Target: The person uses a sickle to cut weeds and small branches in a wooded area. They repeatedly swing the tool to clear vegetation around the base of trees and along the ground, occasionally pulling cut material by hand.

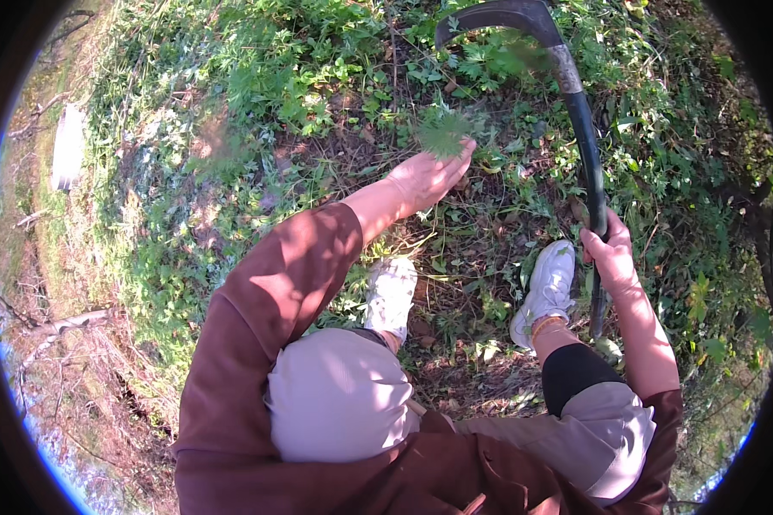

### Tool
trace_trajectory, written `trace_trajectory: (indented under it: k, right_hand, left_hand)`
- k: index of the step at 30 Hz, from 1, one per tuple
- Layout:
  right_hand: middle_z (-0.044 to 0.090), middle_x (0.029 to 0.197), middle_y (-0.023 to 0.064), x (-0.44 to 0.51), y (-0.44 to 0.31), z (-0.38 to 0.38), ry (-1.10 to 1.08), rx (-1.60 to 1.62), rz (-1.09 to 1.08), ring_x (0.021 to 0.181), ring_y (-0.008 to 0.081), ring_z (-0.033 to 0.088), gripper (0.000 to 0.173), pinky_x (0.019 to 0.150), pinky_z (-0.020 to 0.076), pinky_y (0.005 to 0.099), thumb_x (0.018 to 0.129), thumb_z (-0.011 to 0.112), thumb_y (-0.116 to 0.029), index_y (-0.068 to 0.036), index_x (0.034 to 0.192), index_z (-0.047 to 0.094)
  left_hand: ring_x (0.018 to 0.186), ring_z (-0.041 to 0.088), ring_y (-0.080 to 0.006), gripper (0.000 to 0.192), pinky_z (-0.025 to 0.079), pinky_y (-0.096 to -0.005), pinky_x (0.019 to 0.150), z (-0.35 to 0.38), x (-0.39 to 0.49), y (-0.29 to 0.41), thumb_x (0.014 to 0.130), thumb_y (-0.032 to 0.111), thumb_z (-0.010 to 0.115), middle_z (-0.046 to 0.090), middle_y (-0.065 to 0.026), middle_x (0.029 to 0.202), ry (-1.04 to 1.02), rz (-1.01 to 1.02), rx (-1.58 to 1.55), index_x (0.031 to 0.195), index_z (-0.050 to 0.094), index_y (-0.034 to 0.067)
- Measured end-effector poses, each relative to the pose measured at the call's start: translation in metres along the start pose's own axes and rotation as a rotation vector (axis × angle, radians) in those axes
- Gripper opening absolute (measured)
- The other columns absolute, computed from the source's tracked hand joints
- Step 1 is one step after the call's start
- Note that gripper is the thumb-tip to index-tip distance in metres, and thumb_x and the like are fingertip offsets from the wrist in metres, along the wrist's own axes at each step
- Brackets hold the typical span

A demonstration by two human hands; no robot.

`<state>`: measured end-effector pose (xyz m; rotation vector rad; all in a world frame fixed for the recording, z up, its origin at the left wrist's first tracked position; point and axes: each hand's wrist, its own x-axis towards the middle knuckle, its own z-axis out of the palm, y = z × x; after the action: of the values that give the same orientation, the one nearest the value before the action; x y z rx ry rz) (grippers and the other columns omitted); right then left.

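My right hand [609, 251] is closed around the lower part of the dark handle of a sickle [583, 129]. Its hooked metal blade [502, 14] points left at the top of the view, above the weeds. My left hand [431, 179] reaches over the ground in the middle, fingers stretched to the right. A blurred green leafy sprig [444, 132] overlaps the far edge of that hand; whether the fingers grip it is unclear. Below the hand lie cut stems and bare soil [425, 225].
Dense leafy weeds [283, 71] grow ahead and at both sides. My two white shoes, the left shoe [391, 293] and the right shoe [547, 290], stand apart on the ground. A bright white container [69, 148] is at the far left. Bare branches [64, 322] lie below it.
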<state>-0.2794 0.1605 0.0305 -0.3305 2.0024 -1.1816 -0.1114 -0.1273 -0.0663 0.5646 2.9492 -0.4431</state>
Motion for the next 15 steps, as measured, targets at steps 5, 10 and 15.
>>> trace_trajectory:
  k: [5,10,15]
  right_hand:
    - [0.047,0.062,-0.0044,0.006,0.0,0.003,0.016,-0.069,0.074,0.049,0.0044,0.045,0.017,0.042,0.0381,0.0222,0.083,0.064,-0.013,-0.004,0.093,0.055]
    - [0.051,0.062,-0.0013,-0.001,0.022,-0.003,-0.121,-0.022,0.092,0.047,0.0071,0.047,0.02,0.045,0.0414,0.0227,0.082,0.066,-0.014,-0.002,0.093,0.053]
    - [0.051,0.06,0.0003,-0.007,0.013,0.009,-0.215,-0.269,0.22,0.046,0.0083,0.049,0.021,0.042,0.0409,0.0249,0.083,0.065,-0.016,0.0,0.091,0.053]
  left_hand:
    - [0.12,0.044,-0.038,0.06,0.025,-0.0498,0.109,-0.004,0.001,-0.015,0.085,0.018,0.045,0.045,-0.0281,0.128,-0.343,-0.217,0.076,0.135,0.031,-0.013]
    - [0.085,0.066,-0.0305,0.024,0.053,-0.0415,0.072,0.025,-0.015,0.001,0.084,0.008,0.048,0.063,-0.0184,0.099,-0.407,-0.636,-0.522,0.104,0.051,-0.004]
    - [0.083,0.069,-0.0264,0.023,0.056,-0.034,0.063,0.025,-0.03,0.009,0.082,0.01,0.057,0.067,-0.0147,0.09,-0.538,-0.663,-0.605,0.101,0.055,-0.003]
